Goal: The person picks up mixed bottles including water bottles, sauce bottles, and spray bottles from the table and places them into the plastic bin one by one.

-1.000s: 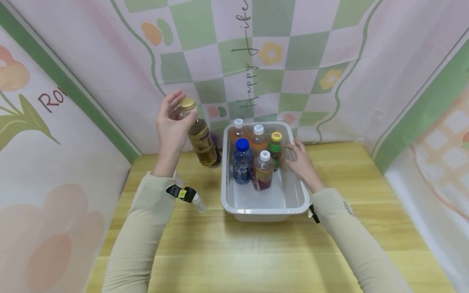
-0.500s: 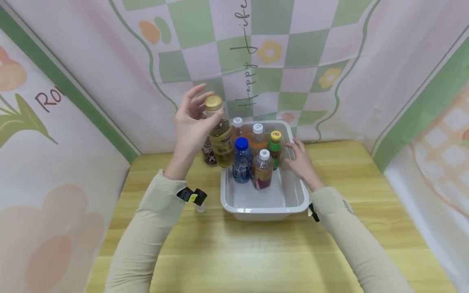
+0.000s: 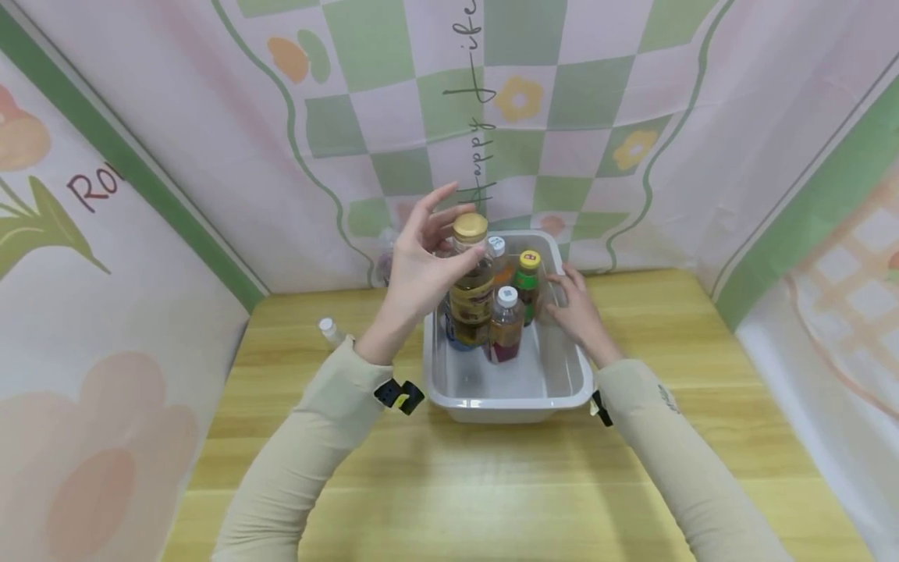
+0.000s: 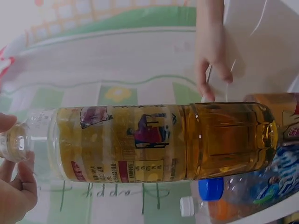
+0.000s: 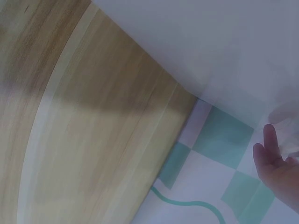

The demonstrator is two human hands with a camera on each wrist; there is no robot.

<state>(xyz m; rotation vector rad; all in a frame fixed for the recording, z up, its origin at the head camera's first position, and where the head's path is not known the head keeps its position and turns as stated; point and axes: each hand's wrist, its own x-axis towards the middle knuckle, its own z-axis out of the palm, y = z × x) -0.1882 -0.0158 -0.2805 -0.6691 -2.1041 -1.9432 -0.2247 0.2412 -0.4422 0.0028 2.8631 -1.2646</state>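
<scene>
Tub (image 3: 523,384): white, open-topped, near the middle of the worktop's (image 3: 492,484) back edge. Contents observed: red bottle (image 3: 506,334), white cap on, foremost; green bottle (image 3: 526,284), yellow cap on, toward the right wall; orange bottle (image 3: 498,268), white cap on, farther back; blue bottle (image 4: 247,191), blue cap on, at left and mostly hidden from the head view.

Amber bottle (image 3: 472,303): gold cap on, amber liquid within, neck clear. It is held about upright over the tub's left part. The left hand (image 3: 424,265) pinches it at the neck between thumb and fingers. Contact at its base cannot be determined.

Right hand (image 3: 579,314): fingers spread at the tub's right rim, thumb on the inner side; pressure cannot be judged.

Outside the tub: purple bottle (image 3: 385,264) at the back edge, left of the tub, partly hidden by the left hand; white-capped vial (image 3: 330,331) toward the worktop's left edge, partly behind a sleeve (image 3: 344,394); contents unclear.
</scene>
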